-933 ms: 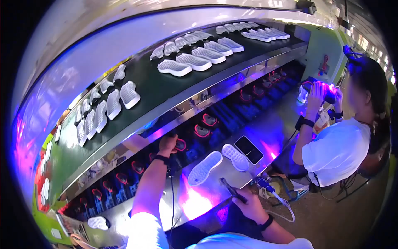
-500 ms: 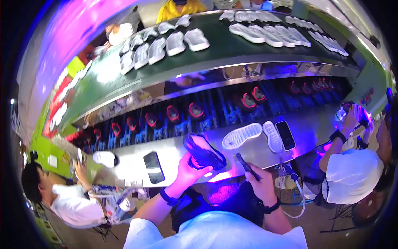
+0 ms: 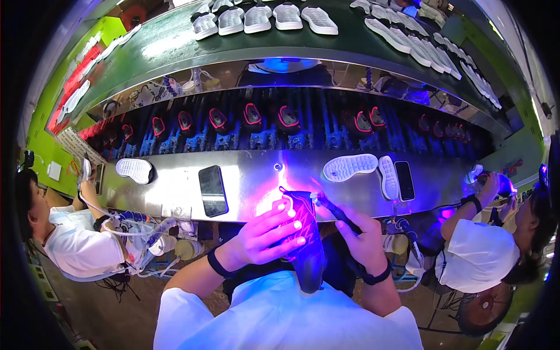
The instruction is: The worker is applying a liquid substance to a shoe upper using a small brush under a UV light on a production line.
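Holding a dark shoe upper (image 3: 310, 259) just before the near edge of the bench (image 3: 248, 175), the left hand (image 3: 265, 239) lays its slightly spread fingers (image 3: 281, 228) over the shoe's left side. The right hand's fingers pinch a slim dark tool (image 3: 339, 213), its tip at the shoe's far end; contact is unclear. Farther right lie two white soles (image 3: 350, 168) (image 3: 388, 178) beside a phone (image 3: 404, 181).

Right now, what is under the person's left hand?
Under the left hand is a dark shoe upper; its top edge and lower end show. The part beneath the hand is covered.
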Tool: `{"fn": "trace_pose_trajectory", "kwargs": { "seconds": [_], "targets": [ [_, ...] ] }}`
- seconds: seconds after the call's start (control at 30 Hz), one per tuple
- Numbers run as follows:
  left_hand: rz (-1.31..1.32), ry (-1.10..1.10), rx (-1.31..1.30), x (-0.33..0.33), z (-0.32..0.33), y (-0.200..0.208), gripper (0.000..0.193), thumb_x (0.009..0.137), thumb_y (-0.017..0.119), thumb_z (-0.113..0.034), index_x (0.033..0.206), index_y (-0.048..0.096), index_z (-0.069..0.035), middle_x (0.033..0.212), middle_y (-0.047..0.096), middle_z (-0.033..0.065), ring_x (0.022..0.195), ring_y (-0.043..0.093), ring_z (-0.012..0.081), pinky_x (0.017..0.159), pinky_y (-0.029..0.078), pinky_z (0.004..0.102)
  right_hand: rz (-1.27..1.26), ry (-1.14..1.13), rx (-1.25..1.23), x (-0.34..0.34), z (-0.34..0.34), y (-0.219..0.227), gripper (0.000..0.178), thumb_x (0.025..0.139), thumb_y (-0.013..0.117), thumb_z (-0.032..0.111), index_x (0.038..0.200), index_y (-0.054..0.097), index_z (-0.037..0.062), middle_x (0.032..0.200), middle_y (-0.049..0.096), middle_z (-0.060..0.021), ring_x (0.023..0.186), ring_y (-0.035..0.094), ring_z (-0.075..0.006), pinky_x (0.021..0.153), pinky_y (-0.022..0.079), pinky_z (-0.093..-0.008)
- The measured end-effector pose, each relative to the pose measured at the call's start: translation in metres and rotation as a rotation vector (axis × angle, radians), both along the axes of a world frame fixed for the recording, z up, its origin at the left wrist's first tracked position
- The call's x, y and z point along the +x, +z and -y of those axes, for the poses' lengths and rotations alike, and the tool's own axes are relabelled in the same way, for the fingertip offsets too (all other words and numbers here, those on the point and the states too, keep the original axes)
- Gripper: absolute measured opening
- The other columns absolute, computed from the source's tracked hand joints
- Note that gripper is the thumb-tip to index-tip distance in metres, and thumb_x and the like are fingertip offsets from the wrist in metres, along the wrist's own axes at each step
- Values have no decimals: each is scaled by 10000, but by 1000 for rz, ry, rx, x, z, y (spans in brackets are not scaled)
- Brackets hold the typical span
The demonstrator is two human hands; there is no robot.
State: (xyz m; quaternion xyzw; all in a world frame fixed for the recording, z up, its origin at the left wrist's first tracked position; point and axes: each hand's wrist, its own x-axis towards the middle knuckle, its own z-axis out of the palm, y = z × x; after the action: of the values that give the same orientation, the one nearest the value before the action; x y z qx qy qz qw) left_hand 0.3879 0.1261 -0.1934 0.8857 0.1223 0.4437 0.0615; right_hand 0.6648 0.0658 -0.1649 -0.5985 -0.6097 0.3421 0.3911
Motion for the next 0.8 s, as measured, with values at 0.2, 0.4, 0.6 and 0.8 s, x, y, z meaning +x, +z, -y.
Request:
{"fn": "trace_pose_trajectory", "kwargs": {
  "seconds": [0.2, 0.4, 0.6, 0.8],
  "targets": [
    [-51, -10, 5, 0, 0, -4, 431, 881, 756, -217, 1298, 695, -127, 1339, 639, 127, 1277, 614, 358, 1114, 510, 582, -50, 61, -82, 2, 18, 3, 398, 899, 744, 35, 1293, 698, 5, 1073, 771, -138, 980, 735, -212, 880, 552, -338],
    [-156, 7, 10, 1, -5, -8, 442, 872, 759, -187, 1305, 691, -130, 1340, 641, 113, 1280, 613, 354, 1135, 489, 581, -209, 165, -230, 25, 50, -18, 402, 908, 748, 44, 1305, 698, 6, 1050, 766, -100, 963, 695, -161, 911, 534, -319],
    [-172, 22, -17, 17, -10, -13, 449, 834, 791, -160, 1275, 712, -140, 1299, 665, 100, 1254, 633, 362, 1114, 501, 588, -301, 137, -314, 43, 60, -11, 384, 931, 751, 121, 1293, 705, 1, 854, 710, -19, 762, 632, -94, 718, 515, -275],
    [-137, 111, -98, 38, -6, -20, 434, 813, 788, -140, 1242, 730, -128, 1275, 680, 124, 1224, 654, 375, 1110, 501, 595, -311, 88, -399, 54, 47, -24, 373, 923, 751, 70, 1286, 701, 0, 1006, 742, -77, 914, 648, -136, 883, 523, -306]
  ]
}}
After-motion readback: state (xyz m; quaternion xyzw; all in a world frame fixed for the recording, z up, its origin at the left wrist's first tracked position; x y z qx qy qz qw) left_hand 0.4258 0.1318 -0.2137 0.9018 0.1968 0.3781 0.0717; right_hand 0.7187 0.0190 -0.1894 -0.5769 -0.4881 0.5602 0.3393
